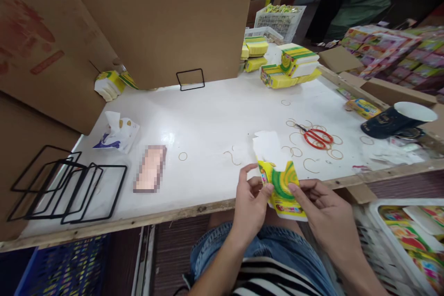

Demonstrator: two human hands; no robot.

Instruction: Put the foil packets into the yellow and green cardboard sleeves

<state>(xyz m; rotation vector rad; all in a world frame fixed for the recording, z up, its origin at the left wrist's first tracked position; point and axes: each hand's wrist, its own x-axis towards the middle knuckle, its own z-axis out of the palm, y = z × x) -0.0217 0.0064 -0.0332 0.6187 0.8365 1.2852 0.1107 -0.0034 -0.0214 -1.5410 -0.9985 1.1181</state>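
Toward the right edge of a white table [208,136], red-handled scissors [308,132] lie among loose bands [335,157] near a dark mug [385,121]; cardboard panels [180,23] block part of the far edge. Pixelation obscures a flat pinkish object [150,169] at left. A yellow carton [281,188] partly masks the left hand [250,206] and right hand [328,208], which pinch it from either side over the front edge.

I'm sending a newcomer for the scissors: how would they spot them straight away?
Start at the white tabletop and find the dark mug on its right side. Left of that mug, beyond the held yellow carton, lie the scissors. Red-handled, they stand apart from the thin tan loops around them.
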